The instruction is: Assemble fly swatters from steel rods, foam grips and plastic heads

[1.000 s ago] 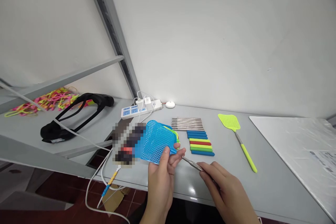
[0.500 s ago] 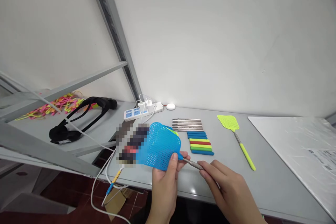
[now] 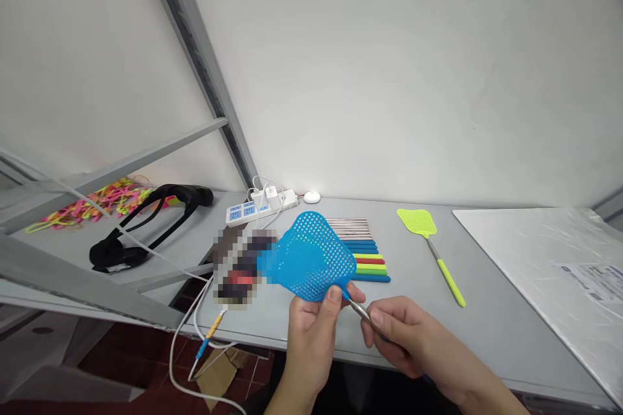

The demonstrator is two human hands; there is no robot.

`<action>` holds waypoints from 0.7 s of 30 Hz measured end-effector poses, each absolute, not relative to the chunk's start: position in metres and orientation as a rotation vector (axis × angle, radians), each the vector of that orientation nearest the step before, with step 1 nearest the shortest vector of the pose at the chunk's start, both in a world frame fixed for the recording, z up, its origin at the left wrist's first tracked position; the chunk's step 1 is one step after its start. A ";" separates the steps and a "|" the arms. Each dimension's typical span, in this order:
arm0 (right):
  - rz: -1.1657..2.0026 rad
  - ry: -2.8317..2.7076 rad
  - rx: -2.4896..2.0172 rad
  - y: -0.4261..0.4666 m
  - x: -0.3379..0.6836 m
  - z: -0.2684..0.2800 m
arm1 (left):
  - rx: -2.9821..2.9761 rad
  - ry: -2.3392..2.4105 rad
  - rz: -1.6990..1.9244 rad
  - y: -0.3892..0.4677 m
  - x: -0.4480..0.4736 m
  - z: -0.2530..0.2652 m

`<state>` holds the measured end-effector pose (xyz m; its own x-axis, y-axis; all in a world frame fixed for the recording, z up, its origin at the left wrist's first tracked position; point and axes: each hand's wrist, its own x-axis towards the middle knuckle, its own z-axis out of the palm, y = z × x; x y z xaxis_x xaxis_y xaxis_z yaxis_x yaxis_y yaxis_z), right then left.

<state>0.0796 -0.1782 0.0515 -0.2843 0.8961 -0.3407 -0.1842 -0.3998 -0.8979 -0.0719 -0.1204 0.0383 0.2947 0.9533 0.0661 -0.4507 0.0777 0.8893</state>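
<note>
A blue fly swatter (image 3: 318, 259) is held up over the table, its perforated head tilted toward the left. My left hand (image 3: 314, 337) pinches it at the neck, thumb on the near side at the bottom corner of the head. Closed around the swatter's metal rod (image 3: 359, 310) is my right hand (image 3: 413, 340), thumb on top; a bit of blue shows below that palm. Behind the swatter lie a row of metal rods (image 3: 351, 229) and a column of coloured handle grips (image 3: 372, 268), partly covered by the blue head. Other blue heads seem to overlap behind it, blurred by pixelation.
A yellow-green fly swatter (image 3: 450, 282) lies at right, beside a white wrapped panel (image 3: 525, 272). At the back are a power strip (image 3: 248, 209) and a white oval object (image 3: 312, 197). Left, a black headset-like band (image 3: 150, 249), colourful cords (image 3: 97, 201) and shelf posts (image 3: 204, 71).
The swatter head has risen slightly and turned, shifting right. My right hand has gone from light fingertip contact to a closer grip on the rod, thumb now on top.
</note>
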 end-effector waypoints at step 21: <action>0.319 -1.632 -1.688 -0.167 0.069 0.016 | 0.839 0.714 1.105 -0.106 -0.058 0.016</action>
